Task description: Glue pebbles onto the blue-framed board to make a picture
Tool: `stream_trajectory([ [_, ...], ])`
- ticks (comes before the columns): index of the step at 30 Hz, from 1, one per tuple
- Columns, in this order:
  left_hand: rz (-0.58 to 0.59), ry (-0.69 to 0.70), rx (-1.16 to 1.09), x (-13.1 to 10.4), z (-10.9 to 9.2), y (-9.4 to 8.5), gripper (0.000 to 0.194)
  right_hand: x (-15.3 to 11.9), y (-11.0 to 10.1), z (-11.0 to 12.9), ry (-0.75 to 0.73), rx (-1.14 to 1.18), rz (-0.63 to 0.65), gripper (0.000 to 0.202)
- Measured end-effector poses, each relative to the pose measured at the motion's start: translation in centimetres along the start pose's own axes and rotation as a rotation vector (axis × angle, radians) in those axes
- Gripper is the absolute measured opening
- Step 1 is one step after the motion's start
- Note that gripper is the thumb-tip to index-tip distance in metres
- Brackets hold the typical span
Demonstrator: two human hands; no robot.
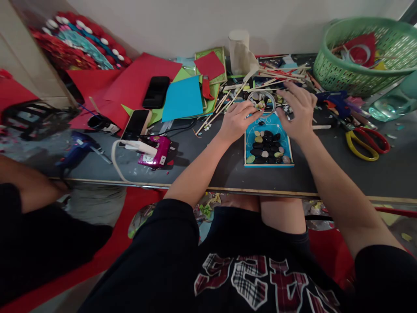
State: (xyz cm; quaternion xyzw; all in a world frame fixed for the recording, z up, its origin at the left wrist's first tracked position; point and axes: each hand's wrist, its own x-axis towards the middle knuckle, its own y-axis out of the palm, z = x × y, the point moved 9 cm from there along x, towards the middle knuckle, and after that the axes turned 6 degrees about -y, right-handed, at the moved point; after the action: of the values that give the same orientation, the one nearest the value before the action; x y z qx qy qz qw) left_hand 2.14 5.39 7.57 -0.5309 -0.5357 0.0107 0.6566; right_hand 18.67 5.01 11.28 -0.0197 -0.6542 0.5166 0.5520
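Observation:
My left hand [237,121] is at the left rim of a round clear container [273,104] of small stones, its fingers bent together; what they grip, if anything, is too small to make out. My right hand [298,108] hovers right of the container, thumb and fingers spread, with nothing visible between them. Just below both hands lies a blue board [250,145] with a thin pale frame. Black, yellowish and pinkish pebbles [267,145] cover its lower middle, and a pale curly line is drawn on its upper part.
Thin wooden sticks [221,104] and scraps litter the back. At right are scissors [366,141], a glue gun [335,102] and a green basket [365,78]. Leftward lie blue paper [183,99], red paper [140,78], phones [156,92] and a purple power adapter [156,152]. A person's arm [32,184] shows far left.

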Motion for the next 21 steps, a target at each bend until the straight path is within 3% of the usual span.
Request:
stream_trajectory([
  [5,-0.042,-0.061,-0.019,0.0,0.6,-0.4,0.042,-0.2,2.6,2.1,-0.188,0.133,0.163,0.039],
  [11,-0.111,-0.108,-0.058,-0.3,1.8,-0.9,0.042,-1.0,3.8,2.1,-0.192,0.100,0.169,0.037],
  [16,-0.233,-0.092,-0.088,-1.1,1.3,-1.9,0.047,-1.8,4.3,4.4,-0.234,0.078,0.158,0.043],
  [21,-0.248,-0.053,-0.134,-1.3,0.7,-2.0,0.049,-2.1,4.2,6.4,-0.301,0.162,0.085,0.047],
])
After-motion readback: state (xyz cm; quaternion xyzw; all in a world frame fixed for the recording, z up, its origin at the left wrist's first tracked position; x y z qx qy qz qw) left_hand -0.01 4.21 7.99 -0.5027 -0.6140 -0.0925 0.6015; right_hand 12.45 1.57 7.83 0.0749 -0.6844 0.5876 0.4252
